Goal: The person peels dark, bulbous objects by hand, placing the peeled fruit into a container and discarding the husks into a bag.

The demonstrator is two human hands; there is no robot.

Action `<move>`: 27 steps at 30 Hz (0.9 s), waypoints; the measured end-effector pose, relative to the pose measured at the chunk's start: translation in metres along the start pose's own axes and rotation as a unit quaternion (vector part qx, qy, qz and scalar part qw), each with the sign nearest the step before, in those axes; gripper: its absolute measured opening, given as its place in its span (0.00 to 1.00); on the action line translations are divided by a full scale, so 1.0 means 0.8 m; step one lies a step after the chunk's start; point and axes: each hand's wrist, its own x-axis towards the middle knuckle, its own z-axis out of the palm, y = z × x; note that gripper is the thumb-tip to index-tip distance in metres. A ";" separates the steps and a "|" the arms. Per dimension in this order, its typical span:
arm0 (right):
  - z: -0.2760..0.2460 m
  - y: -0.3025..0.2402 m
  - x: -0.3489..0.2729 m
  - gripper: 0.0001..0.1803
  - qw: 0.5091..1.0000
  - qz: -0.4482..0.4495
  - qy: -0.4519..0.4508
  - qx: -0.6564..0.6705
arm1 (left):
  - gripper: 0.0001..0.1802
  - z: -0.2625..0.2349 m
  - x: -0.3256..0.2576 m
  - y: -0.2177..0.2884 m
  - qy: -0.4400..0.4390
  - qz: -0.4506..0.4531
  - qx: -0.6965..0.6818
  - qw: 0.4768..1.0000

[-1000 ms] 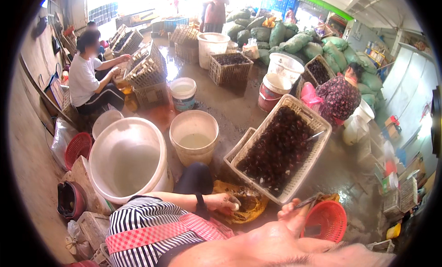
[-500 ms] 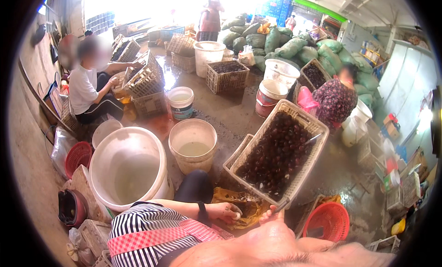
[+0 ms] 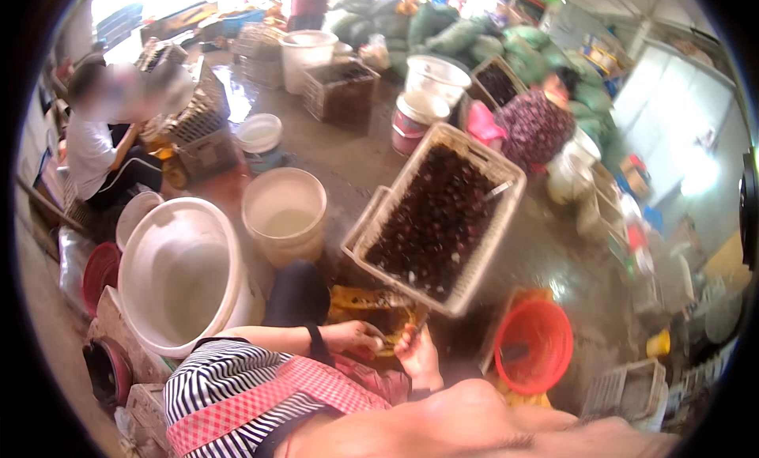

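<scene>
My left hand (image 3: 356, 337) is closed around a small round piece that looks like a water chestnut; blur and fingers mostly hide it. Close beside it, my right hand (image 3: 417, 351) grips a short tool like a peeling knife (image 3: 422, 322), pointing up and away. Beneath both hands lies a yellow bag or liner (image 3: 368, 297). Just beyond, a pale plastic crate (image 3: 506, 213) holds many dark brown round water chestnuts (image 3: 431, 221), with a metal blade-like tool (image 3: 498, 191) lying on top.
To my left are a large white tub (image 3: 237, 276) and a white bucket (image 3: 316, 209), both with liquid. A red basket (image 3: 565, 343) stands on my right. Two people sit nearby, one in white (image 3: 91, 154), one in a patterned top (image 3: 538, 126). Green sacks (image 3: 451, 39) are piled behind.
The whole view has shifted, so most things appear further left and higher. My right hand has turned more upright, its tool still held, near my left hand.
</scene>
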 end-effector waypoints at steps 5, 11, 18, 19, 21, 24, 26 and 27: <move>0.001 0.019 0.006 0.19 0.997 0.032 0.068 -0.034 | 0.20 -0.008 0.002 -0.022 -0.013 0.005 -0.015 1.000; -0.007 0.017 0.014 0.20 0.997 0.050 0.060 -0.022 | 0.21 -0.011 0.000 -0.024 -0.010 0.006 -0.016 1.000; -0.019 0.024 0.020 0.21 0.994 0.062 0.083 -0.019 | 0.18 -0.005 -0.006 -0.019 -0.010 0.001 -0.053 0.999; -0.020 0.024 0.021 0.21 0.995 0.061 0.081 -0.017 | 0.18 -0.003 -0.006 -0.018 -0.008 0.001 -0.056 0.998; -0.017 0.024 0.018 0.21 0.994 0.059 0.089 -0.022 | 0.17 -0.003 -0.008 -0.014 -0.004 0.001 -0.056 0.998; -0.025 0.026 0.018 0.19 0.994 0.056 0.094 -0.014 | 0.16 0.000 -0.011 -0.010 -0.008 -0.002 -0.051 0.999; -0.029 0.024 0.018 0.18 0.993 0.062 0.098 -0.008 | 0.15 0.003 -0.011 -0.010 -0.017 -0.008 -0.046 0.999; -0.028 0.024 0.018 0.18 0.992 0.067 0.103 -0.004 | 0.15 0.004 -0.012 -0.011 -0.015 -0.008 -0.043 0.999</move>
